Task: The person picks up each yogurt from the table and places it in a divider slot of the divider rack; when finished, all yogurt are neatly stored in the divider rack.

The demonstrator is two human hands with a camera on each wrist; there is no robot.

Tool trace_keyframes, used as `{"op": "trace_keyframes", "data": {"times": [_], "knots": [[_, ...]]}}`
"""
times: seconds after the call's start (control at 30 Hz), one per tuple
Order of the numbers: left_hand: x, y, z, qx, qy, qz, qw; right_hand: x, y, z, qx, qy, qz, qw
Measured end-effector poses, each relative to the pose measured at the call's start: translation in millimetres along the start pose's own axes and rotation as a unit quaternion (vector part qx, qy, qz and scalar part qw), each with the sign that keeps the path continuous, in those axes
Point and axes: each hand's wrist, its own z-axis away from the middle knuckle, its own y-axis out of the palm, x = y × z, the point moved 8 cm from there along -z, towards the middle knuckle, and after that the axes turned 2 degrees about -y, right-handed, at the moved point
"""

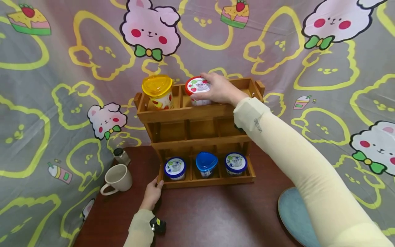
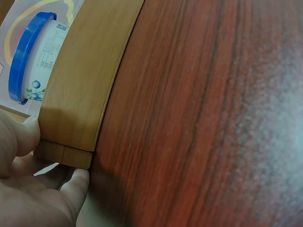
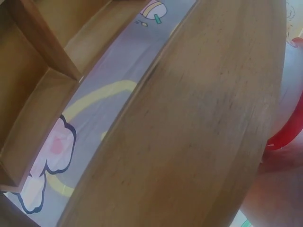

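Note:
A three-tier wooden rack (image 1: 197, 113) stands on the table against the curtain. On its top tier my right hand (image 1: 220, 88) grips a round tub with a red lid (image 1: 195, 85); the right wrist view shows only part of the red rim (image 3: 289, 130) behind a wooden board. Left of it sits a cup with a yellow lid (image 1: 157, 91). At the rack's lower left corner, my left hand (image 1: 152, 193) pinches the wood between thumb and fingers. Two blue-lidded tubs (image 1: 175, 168) (image 1: 236, 163) and a blue-lidded cup (image 1: 206, 164) between them occupy the bottom tier.
A beige mug (image 1: 118, 179) and a small dark-capped jar (image 1: 121, 156) stand left of the rack. On the right, a blue-grey plate (image 1: 294, 212) lies partly behind the right sleeve. A patterned curtain (image 1: 203, 58) hangs behind and at both sides.

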Motion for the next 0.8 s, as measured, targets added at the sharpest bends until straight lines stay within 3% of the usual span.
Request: {"op": "trace_keyframes", "data": {"times": [0.53,0.8], "knots": [[-2.2,0.7,0.5,-0.003,0.012,0.000,0.9999,3.7,0.7,0.8,0.025,-0.007,-0.018,0.9995],[-1.1,0.0,2.4,-0.002,0.003,-0.001,1.0000,5.9,0.2,1.0,0.038,-0.010,-0.012,0.9991]]}}
